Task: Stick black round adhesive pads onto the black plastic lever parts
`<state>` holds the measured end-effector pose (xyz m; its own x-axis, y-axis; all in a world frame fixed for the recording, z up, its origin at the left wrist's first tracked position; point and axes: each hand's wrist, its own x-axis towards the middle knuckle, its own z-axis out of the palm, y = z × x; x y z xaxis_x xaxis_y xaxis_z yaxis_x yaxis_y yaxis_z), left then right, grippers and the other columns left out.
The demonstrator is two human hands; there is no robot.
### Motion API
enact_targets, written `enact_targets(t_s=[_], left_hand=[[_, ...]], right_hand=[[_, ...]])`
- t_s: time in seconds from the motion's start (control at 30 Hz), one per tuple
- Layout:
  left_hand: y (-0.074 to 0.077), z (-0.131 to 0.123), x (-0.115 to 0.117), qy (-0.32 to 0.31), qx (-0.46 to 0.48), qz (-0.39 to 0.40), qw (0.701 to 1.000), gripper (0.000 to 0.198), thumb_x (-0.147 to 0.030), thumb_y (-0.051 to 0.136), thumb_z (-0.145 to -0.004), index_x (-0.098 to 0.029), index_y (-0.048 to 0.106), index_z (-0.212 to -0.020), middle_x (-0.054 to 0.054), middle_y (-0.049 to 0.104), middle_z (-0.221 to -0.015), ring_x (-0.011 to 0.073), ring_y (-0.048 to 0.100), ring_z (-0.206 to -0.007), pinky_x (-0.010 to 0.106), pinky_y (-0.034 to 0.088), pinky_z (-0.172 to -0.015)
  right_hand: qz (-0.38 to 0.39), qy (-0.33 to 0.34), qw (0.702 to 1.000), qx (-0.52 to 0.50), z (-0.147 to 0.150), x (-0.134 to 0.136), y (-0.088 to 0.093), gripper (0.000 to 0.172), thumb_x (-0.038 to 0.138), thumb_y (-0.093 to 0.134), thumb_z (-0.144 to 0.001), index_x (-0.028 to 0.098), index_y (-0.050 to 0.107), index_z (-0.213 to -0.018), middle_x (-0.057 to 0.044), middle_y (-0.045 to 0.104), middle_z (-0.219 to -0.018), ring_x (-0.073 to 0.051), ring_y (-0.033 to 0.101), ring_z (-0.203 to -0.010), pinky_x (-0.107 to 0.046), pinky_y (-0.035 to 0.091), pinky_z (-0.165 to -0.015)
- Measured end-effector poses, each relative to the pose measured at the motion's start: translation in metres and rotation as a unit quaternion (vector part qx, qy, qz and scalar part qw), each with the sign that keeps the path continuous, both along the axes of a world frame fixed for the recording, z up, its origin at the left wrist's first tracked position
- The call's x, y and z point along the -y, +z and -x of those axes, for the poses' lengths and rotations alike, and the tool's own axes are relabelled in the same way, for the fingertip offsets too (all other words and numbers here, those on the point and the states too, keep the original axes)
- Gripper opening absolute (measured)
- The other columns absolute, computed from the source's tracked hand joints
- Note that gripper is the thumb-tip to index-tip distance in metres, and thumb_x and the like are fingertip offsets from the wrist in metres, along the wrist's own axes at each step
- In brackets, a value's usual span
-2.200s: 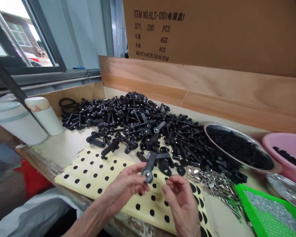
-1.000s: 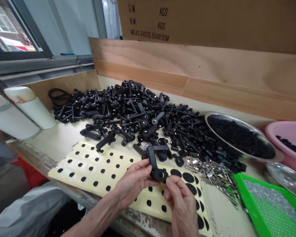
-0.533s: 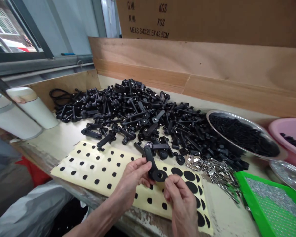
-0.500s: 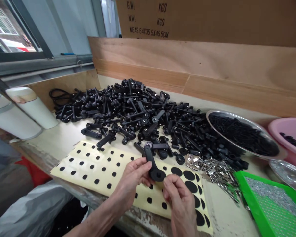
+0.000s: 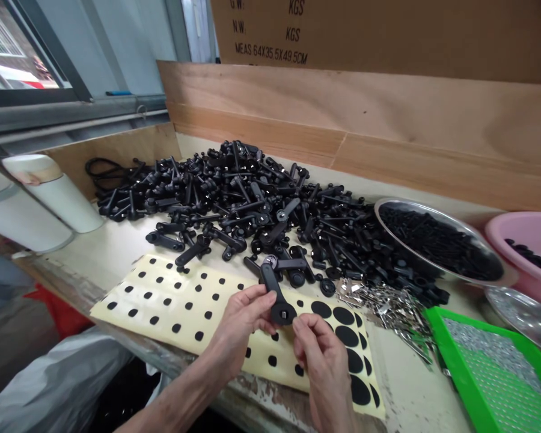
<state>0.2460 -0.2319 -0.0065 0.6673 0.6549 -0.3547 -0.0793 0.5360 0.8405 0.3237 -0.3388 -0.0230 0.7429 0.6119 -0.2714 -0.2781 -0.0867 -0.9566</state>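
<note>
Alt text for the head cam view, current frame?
A left hand grips a black plastic lever handle above a cream sheet of round black stickers, with the right hand close by the handle's round end. Behind lies a heap of similar black handles, beside a steel bowl of small black parts.

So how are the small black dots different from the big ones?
The small dots are far smaller than the big dots. The small dots sit apart in neat rows, while the big dots crowd together at the sheet's right end. Both are black, round stickers on one cream backing sheet.
</note>
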Motion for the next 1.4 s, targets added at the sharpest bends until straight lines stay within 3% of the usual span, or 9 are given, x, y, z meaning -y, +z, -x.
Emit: enact_targets(t_s=[0.4,1.13,1.4], left_hand=[[0.002,0.003,0.0,-0.011,0.004,0.003,1.0,0.034,-0.04,0.068,-0.079,-0.011,0.069,-0.096,0.009,0.069,-0.079,0.0121,0.055,-0.062,0.025,0.045,-0.059],[0.0,0.003,0.0,-0.006,0.026,0.008,1.0,0.028,-0.035,0.068,-0.081,-0.011,0.069,-0.096,0.008,0.068,-0.079,0.012,0.056,-0.065,0.023,0.047,-0.059],[0.001,0.006,-0.002,-0.025,0.014,-0.006,1.0,0.023,-0.025,0.073,-0.076,-0.014,0.067,-0.095,0.006,0.066,-0.087,0.0133,0.057,-0.074,0.022,0.046,-0.062]], right_hand=[[0.02,0.013,1.0,-0.001,-0.005,0.001,-0.011,0.035,0.052,0.066,-0.076,0.019,0.055,-0.071,0.006,0.039,-0.051,-0.009,0.03,-0.048,-0.02,0.025,-0.044],[0.022,0.024,0.999,0.039,-0.005,0.0,-0.012,0.036,0.053,0.063,-0.079,0.019,0.054,-0.071,0.006,0.037,-0.052,-0.01,0.031,-0.049,-0.021,0.025,-0.044],[0.024,0.026,0.996,0.078,-0.006,0.0,-0.016,0.033,0.05,0.061,-0.082,0.021,0.052,-0.072,0.006,0.039,-0.055,-0.01,0.034,-0.05,-0.021,0.029,-0.045]])
